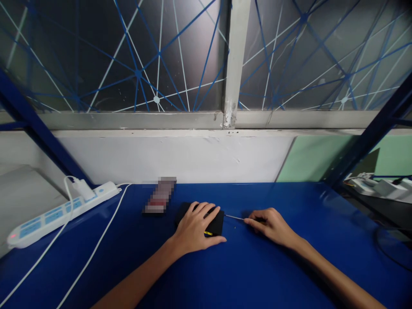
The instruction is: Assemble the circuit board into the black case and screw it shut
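Note:
A flat black box [218, 224] with a small yellow mark on its near side lies on the blue table. My left hand [197, 226] rests over its top, fingers spread across it and the thumb along the near edge, holding it against the tabletop. Much of the box is hidden under this hand. To the right, my right hand [268, 225] is closed in a pinch on a thin metal rod [234, 217], which points left. The rod's far end meets or comes very near the box's right side; whether it goes in, I cannot tell. Its other end is hidden inside my fingers.
A pixelated flat object [160, 196] lies behind the box, to its left. On the left sits a white power strip [61, 216] with a plugged-in charger [84, 189] and white cables. Blue frame posts flank the table [238, 274], and a wall with windows stands behind it.

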Tool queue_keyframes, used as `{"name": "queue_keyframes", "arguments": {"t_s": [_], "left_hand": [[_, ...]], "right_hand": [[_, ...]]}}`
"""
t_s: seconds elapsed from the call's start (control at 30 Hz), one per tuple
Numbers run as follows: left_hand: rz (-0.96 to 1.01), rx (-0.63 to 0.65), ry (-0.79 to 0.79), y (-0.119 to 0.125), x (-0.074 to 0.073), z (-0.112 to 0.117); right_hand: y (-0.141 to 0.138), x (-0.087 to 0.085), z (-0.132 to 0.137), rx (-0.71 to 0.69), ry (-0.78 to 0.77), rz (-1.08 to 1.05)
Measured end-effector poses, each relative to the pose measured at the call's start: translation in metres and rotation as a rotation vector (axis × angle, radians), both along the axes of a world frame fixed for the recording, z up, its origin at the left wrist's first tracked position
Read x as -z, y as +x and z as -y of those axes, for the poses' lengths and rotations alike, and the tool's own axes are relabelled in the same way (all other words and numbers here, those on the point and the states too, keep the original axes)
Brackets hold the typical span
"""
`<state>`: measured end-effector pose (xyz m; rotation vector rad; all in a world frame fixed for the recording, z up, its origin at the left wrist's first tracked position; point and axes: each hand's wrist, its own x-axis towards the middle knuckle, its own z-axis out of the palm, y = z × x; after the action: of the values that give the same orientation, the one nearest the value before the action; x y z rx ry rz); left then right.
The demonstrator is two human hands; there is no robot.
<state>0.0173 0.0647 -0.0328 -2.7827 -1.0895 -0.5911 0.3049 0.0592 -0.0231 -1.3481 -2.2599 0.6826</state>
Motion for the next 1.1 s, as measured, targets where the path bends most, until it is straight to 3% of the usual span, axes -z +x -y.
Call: {"name": "queue_keyframes", "arguments": {"t_s": [0.3, 0.43, 0.53, 0.67, 1.1], "left_hand": [[0.033, -0.043, 0.055, 0.001, 0.006, -0.001], [0.026, -0.065, 0.052, 0.001, 0.008, -0.001], [0.029, -0.065, 0.063, 0.002, 0.007, -0.001], [0.038, -0.022, 0.080, 0.004, 0.005, 0.000], [0.126, 0.193, 0.157, 0.021, 0.000, 0.015]], "right_hand": [[-0.001, -0.005, 0.000, 0.042, 0.153, 0.161], [0.015, -0.009, -0.005, 0.107, 0.181, 0.168], [0.030, -0.013, -0.010, 0.056, 0.111, 0.133], [0.039, -0.017, -0.013, 0.006, 0.011, 0.094], [0.029, -0.013, -0.009, -0.052, 0.023, 0.145]]}}
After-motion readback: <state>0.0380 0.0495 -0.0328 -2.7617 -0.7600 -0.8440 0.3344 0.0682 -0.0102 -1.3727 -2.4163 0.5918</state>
